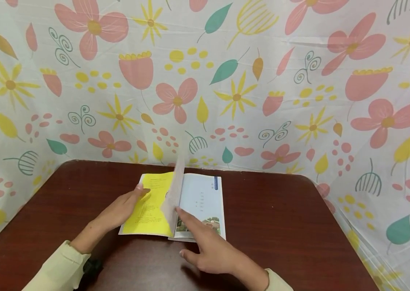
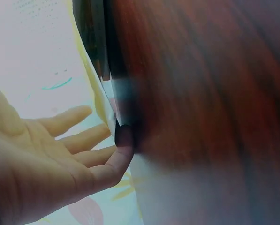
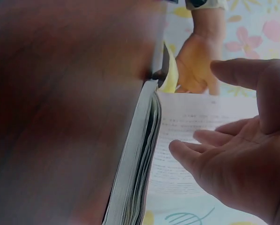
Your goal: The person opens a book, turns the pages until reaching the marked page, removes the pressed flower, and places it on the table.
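Observation:
An open book lies on the table, with a yellow page (image 1: 150, 220) on the left and a light blue printed page (image 1: 195, 188) on the right. Between them one white leaf (image 1: 177, 184) stands nearly upright. My left hand (image 1: 119, 209) lies at the left edge of the yellow page, thumb on top; the left wrist view shows its fingers (image 2: 86, 138) loosely bent by the page edge. My right hand (image 1: 214, 250) has its fingers extended, the index fingertip against the standing leaf's lower part. In the right wrist view, the book's page block (image 3: 132, 178) lies beside the right hand.
The dark brown wooden table (image 1: 281, 218) has rounded far corners. Behind it hangs a white cloth (image 1: 205, 64) with flowers and leaves, also spread along both sides. A black object (image 1: 92, 268) sits at the left sleeve cuff.

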Demonstrator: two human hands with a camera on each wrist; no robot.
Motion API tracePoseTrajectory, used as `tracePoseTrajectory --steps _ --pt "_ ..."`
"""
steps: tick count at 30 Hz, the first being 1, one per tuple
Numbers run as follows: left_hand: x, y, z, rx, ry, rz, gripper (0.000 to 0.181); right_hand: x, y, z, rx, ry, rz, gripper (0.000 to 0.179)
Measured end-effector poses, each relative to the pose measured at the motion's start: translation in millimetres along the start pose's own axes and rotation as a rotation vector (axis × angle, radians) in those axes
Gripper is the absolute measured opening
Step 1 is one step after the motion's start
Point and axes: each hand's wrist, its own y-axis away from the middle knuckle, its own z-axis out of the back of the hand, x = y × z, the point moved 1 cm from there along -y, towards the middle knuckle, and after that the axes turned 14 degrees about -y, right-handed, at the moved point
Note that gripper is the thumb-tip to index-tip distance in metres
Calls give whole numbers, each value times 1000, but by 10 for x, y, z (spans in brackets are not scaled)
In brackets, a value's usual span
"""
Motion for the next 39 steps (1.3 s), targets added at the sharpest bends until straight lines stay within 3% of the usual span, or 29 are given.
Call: tracePoseTrajectory --steps 5,10,14,18,20,23,27,32,39 --pt "15 -2 55 -44 51 -15 92 -23 13 -38 68 87 -2 91" --pt "23 0 84 -50 134 -37 94 -68 26 -51 131 228 50 80" --pt "26 -1 86 -62 158 21 100 -92 35 -46 147 324 104 74" --pt "18 -19 61 -74 47 70 97 -104 41 -18 156 372 97 69" --pt "18 -31 38 -81 -50 42 95 -118 35 6 152 386 94 67" --pt "16 -47 -7 -92 -138 -24 105 -151 19 60 136 390 89 64" --pt "9 -47 -44 -86 -168 -99 113 -202 0 153 108 367 62 59" --pt "2 0 -60 -63 -223 -153 94 -263 -13 240 48 386 5 55" --pt "1 24 -92 -26 -265 -180 59 -287 -20 311 -24 454 -43 34"
